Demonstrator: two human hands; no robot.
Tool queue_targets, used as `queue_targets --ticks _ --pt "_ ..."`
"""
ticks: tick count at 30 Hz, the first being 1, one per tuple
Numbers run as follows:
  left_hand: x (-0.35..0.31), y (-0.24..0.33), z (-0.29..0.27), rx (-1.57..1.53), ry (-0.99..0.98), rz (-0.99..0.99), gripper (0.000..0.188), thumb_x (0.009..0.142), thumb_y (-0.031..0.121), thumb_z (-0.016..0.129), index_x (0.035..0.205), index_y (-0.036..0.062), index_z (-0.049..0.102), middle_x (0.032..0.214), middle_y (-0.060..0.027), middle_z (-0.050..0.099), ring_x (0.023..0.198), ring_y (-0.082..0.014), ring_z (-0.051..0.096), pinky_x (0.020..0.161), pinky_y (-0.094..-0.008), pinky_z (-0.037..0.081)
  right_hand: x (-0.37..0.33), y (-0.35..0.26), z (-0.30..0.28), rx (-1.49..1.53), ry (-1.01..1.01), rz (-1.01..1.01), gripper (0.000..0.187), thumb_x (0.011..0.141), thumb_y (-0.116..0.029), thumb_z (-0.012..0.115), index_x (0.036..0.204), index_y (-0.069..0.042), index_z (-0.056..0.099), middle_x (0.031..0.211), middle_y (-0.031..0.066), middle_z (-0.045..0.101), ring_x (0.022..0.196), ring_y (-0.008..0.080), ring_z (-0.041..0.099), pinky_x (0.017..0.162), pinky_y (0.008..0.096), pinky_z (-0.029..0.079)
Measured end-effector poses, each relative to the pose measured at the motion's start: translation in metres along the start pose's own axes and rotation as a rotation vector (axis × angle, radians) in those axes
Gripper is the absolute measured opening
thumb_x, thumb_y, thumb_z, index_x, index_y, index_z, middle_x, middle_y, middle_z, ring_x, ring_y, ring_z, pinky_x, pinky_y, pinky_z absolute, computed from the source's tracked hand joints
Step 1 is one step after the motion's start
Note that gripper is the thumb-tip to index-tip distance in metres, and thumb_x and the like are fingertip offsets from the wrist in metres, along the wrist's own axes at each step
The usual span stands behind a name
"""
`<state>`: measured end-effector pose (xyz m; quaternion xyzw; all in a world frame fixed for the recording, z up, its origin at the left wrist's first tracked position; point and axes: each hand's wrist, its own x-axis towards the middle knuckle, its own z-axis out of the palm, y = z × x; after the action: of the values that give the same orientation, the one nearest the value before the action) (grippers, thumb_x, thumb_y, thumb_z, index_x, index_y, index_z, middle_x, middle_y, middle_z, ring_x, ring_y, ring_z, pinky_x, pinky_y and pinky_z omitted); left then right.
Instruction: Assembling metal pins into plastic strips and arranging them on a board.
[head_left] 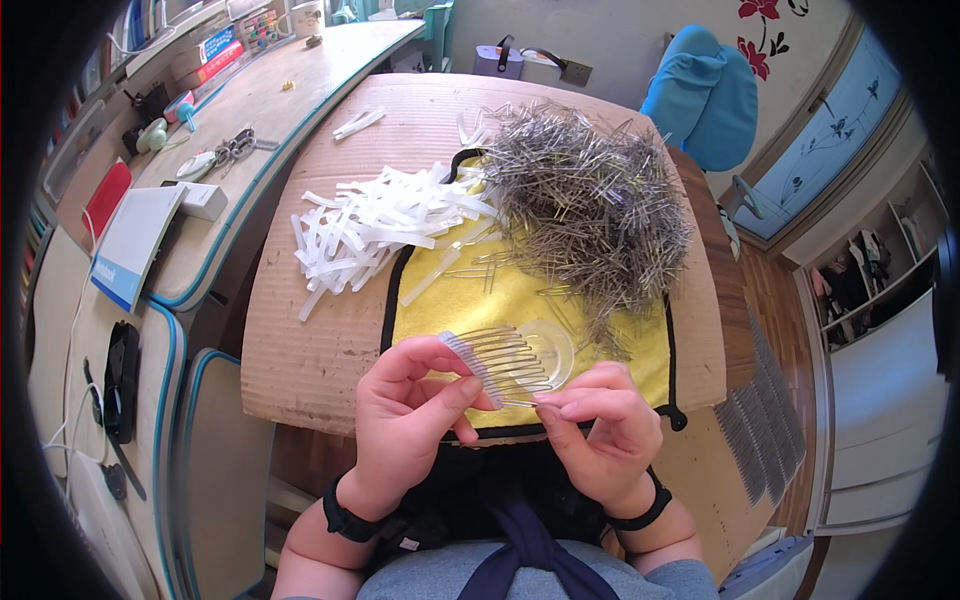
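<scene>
My left hand [408,392] grips a pale plastic strip between thumb and fingers. Wire prongs stick out of that strip toward the right, making a hair comb [498,352]. At the comb's near end, my right hand [605,415] pinches a thin metal wire pin [520,403] between thumb and forefinger. Under both hands lies a yellow cloth [640,365] with black edging. A clear round dish [562,350] sits on it behind the comb. Farther back rises a large heap of metal wire pins [600,195], with a pile of white plastic strips [375,220] to its left.
A cardboard sheet [300,375] covers the table. On the left runs a desk [330,65] with keys [235,148], a notebook box [135,245] and a black case [122,370]. A blue-covered chair [700,95] stands at the back right. Grey ridged strips [765,430] lie to the right.
</scene>
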<state>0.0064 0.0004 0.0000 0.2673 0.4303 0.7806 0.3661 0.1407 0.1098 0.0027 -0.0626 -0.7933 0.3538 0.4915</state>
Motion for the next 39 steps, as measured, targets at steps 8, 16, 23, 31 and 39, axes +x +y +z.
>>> queue_targets --ticks 8,16,23,31,39 --pt "0.002 0.003 0.002 0.124 -0.035 -0.035 0.019 0.077 -0.006 0.055 0.095 -0.0016 0.052 0.086 -0.0078 0.056 0.07 -0.0147 0.061 0.046 -0.018 0.049 -0.003 -0.011 -0.011 0.12 -0.163 0.501 0.045 0.065 -0.008 0.073 0.1 0.001 0.046 0.094 0.0133 0.059 0.076 0.0243 0.059 0.074 0.0312 0.045" --pt "0.003 0.006 0.002 0.035 -0.06 -0.082 0.023 0.077 -0.003 0.057 0.099 -0.0005 0.051 0.085 -0.0093 0.057 0.068 -0.0153 0.061 0.047 -0.0203 0.049 0.015 -0.005 0.002 -0.526 -0.201 -0.123 0.098 0.064 -0.056 0.06 0.131 0.003 0.019 0.134 0.0261 0.023 0.118 0.0391 0.03 0.093 0.0484 0.024" --pt "0.002 0.007 -0.001 0.081 -0.099 -0.113 0.026 0.076 -0.003 0.058 0.101 -0.0001 0.051 0.084 -0.0096 0.058 0.065 -0.0147 0.06 0.045 -0.0196 0.047 0.009 -0.004 0.011 -0.168 -0.305 -0.085 0.109 0.062 -0.063 0.057 0.134 0.002 0.006 0.137 0.025 0.015 0.122 0.0388 0.025 0.098 0.0457 0.019" --pt "-0.011 0.022 0.009 -0.176 -0.267 -0.365 0.026 0.077 0.0 0.058 0.102 0.001 0.052 0.086 -0.0073 0.06 0.07 -0.0121 0.059 0.059 -0.0214 0.049 -0.002 -0.013 -0.007 0.721 -0.347 0.22 0.096 0.064 -0.006 0.074 0.135 -0.001 0.009 0.138 0.016 0.022 0.118 0.0225 0.036 0.096 0.0332 0.029" --pt "-0.02 0.023 0.021 -0.268 -0.421 -0.445 0.025 0.079 -0.001 0.056 0.103 0.002 0.051 0.086 -0.0081 0.06 0.071 -0.0118 0.058 0.062 -0.021 0.047 -0.012 -0.011 -0.01 0.715 -0.351 0.215 0.077 0.063 -0.006 0.073 0.128 0.002 0.032 0.125 0.0112 0.035 0.109 0.0182 0.041 0.091 0.0315 0.035"
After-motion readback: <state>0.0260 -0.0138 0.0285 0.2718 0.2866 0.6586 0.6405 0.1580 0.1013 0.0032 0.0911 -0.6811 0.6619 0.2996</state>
